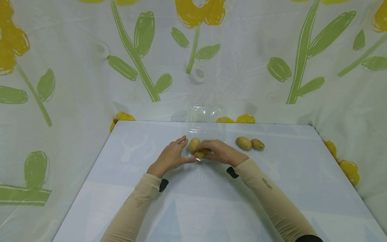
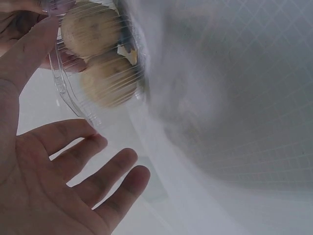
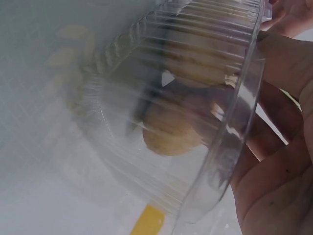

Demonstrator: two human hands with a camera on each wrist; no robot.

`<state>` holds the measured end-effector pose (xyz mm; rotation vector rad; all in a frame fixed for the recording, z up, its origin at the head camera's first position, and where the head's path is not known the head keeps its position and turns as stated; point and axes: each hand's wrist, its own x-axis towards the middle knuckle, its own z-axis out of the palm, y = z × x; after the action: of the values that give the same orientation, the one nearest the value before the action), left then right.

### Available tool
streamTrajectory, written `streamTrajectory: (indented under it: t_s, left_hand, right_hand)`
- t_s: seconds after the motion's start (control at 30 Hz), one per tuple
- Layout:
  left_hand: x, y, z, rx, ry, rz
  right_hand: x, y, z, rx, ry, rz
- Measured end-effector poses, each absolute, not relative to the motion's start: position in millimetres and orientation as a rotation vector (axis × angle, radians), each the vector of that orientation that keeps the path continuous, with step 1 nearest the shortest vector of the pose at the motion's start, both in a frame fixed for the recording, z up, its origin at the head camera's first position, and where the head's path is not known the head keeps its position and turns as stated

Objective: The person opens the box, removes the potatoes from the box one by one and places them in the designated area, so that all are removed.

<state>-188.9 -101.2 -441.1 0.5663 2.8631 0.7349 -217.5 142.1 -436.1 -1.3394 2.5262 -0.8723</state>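
Observation:
A clear plastic clamshell box stands open at the table's middle, lid raised toward the back. Two potatoes lie in its tray: one at the left, one at the front. My right hand reaches into the tray, its fingers curled over the front potato. My left hand lies flat with straight fingers against the tray's left edge. In the left wrist view the open palm sits beside the ribbed tray holding both potatoes. In the right wrist view a potato shows through the tray wall, with fingers behind it.
Two more potatoes lie loose on the pale blue table, right of the box. A white curtain with green and yellow flowers closes in the table at the back and both sides.

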Motion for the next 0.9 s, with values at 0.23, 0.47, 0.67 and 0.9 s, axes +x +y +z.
streamTrajectory:
  t_s: [0.23, 0.47, 0.67, 0.9]
  left_hand:
    - [-188.9, -101.2, -441.3, 0.569, 2.867, 0.730]
    - [-188.9, -102.0, -441.5, 0.571, 2.864, 0.741]
    - [-189.5, -102.2, -442.4, 0.575, 2.865, 0.736]
    - [-190.2, -101.8, -442.7, 0.583, 2.876, 0.716]
  right_hand:
    - [-218.7, 140.7, -435.4, -1.290, 2.550, -0.790]
    - [-219.2, 140.7, -437.8, -1.265, 2.549, -0.788]
    - [-218.8, 141.1, -438.5, -1.277, 2.538, -0.802]
    - [-217.6, 142.7, -439.6, -1.319, 2.530, -0.832]
